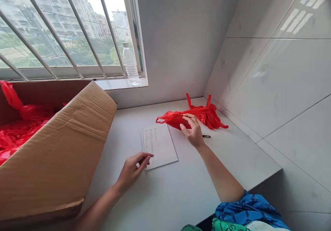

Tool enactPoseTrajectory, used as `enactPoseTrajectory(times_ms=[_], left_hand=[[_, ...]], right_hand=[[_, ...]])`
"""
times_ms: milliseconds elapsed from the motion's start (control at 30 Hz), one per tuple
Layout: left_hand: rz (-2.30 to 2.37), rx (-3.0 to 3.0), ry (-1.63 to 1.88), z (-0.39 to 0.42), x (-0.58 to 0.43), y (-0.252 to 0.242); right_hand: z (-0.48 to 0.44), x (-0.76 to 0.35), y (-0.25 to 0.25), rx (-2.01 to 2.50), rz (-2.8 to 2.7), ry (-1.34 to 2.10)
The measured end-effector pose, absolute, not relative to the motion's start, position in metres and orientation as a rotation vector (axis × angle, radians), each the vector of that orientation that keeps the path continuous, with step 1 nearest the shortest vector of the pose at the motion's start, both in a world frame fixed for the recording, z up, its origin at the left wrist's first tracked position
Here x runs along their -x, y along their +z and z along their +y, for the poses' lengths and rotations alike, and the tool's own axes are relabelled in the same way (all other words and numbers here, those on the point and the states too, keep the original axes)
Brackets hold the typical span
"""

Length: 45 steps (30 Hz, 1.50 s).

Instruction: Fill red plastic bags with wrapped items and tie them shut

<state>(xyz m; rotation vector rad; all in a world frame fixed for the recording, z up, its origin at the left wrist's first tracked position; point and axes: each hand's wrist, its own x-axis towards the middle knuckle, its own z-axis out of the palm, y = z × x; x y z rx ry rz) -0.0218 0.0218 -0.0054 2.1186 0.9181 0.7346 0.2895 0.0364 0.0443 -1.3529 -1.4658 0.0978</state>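
My left hand (136, 169) hovers over the lower left of a white paper pad (164, 144) with rows of small handwritten marks. Its fingers are loosely bent, thumb and forefinger slightly apart, and nothing shows between them. Further right, my right hand (193, 131) reaches to a folded red plastic bag (176, 119). Its fingertips lie at the bag's edge with the thumb spread away; whether they press on it I cannot tell. Behind that lies a crumpled red plastic bag (210, 115) with handles sticking up. A dark pen (207, 136) is partly hidden by my right hand.
A large cardboard box (64, 144) full of red plastic bags (26, 124) stands on the left of the white table (181, 189). On the sill of a barred window stands a clear bottle (131, 65). Tiled wall (284, 76) borders the table on the right.
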Motion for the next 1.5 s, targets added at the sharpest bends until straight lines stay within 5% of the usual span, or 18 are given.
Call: enactPoseTrajectory(times_ms=[233,433,633,900,1233,1500], left_hand=[[1.088,-1.999,1.454,0.023,0.022,0.05],[1.263,-2.506,0.984,0.037,0.004,0.044],[1.254,-2.607,0.88,0.046,-0.01,0.032],[1.437,-2.237,1.167,0.063,0.033,0.039],[1.088,-2.375,1.218,0.033,-0.001,0.041],[1.419,-2.007,1.387,0.056,0.043,0.035]], right_hand=[[0.015,-0.242,0.033,1.185,-1.889,0.403],[0.011,-0.229,0.02,1.125,-1.919,0.413],[0.008,-0.222,0.021,1.224,-1.808,0.407],[0.018,-0.266,0.042,1.387,-1.643,0.179],[0.005,-0.217,0.029,1.29,-1.888,0.237],[0.015,-0.279,0.049,1.465,-1.632,0.125]])
